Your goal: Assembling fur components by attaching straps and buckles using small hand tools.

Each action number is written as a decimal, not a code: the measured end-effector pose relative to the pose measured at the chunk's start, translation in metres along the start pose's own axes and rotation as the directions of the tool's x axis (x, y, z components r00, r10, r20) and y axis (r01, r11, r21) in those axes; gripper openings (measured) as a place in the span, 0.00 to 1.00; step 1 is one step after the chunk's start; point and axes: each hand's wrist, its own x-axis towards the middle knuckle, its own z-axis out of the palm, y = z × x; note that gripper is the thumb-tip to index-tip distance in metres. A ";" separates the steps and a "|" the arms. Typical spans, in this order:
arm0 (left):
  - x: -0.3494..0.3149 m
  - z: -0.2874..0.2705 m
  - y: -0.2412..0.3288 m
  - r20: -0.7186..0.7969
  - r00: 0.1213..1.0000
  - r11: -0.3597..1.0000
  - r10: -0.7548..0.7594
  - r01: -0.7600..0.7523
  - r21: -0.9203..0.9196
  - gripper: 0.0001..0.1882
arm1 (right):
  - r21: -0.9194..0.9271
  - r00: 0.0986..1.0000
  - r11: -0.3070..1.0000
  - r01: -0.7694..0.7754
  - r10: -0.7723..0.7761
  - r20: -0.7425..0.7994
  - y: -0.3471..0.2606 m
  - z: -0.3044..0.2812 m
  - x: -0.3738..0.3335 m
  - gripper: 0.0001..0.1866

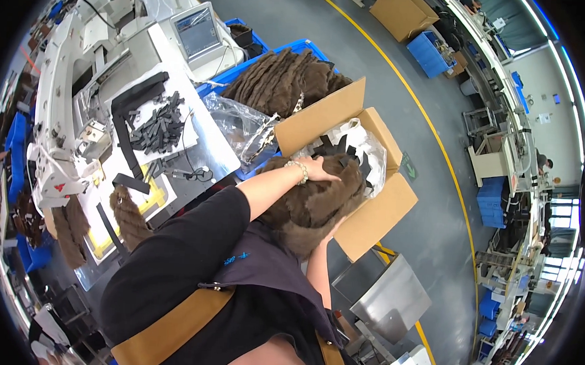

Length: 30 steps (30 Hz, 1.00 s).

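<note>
A thick bundle of brown fur pieces (304, 206) is held between my two hands, against my front and beside an open cardboard box (377, 219). My left hand (316, 168), with a pale bracelet at the wrist, presses on the bundle's upper side, its thumb stretched out. Low on the right side, my right hand (331, 232) supports the bundle; its fingers are mostly hidden. Inside the box, a clear plastic liner (372, 150) and black strips (333, 146) show past the fur.
Left stands a sewing machine table (209, 146) with a heap of black strips (158, 128) and a screen (198, 31). Behind the box, a blue crate (311, 46) holds stacked brown fur (280, 81). A metal panel (392, 298) stands right, near a yellow floor line (438, 140).
</note>
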 end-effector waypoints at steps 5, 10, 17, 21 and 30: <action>0.026 -0.007 -0.031 -0.013 1.000 0.976 0.008 -0.010 -0.219 0.69 | -0.777 0.791 0.212 0.592 -0.336 0.511 0.039 -0.042 0.045 0.31; 0.023 -0.003 -0.018 0.001 0.999 0.971 0.054 -0.052 -0.232 0.71 | -0.719 0.855 0.502 0.480 -0.450 0.256 -0.004 -0.017 0.012 0.32; 0.004 -0.020 -0.070 -0.131 0.947 0.923 0.294 -0.317 -0.219 0.54 | -0.679 0.951 0.692 0.247 -0.307 0.033 -0.057 0.025 -0.046 0.31; -0.071 -0.012 -0.098 -0.577 0.703 0.701 0.416 -0.652 -0.289 0.29 | -0.765 0.669 0.299 0.570 -0.710 0.221 -0.108 0.076 -0.102 0.24; -0.241 0.057 -0.215 -0.808 0.550 0.940 0.210 -0.342 0.012 0.09 | -0.323 0.229 -0.062 0.944 -0.580 0.782 -0.082 0.200 -0.171 0.13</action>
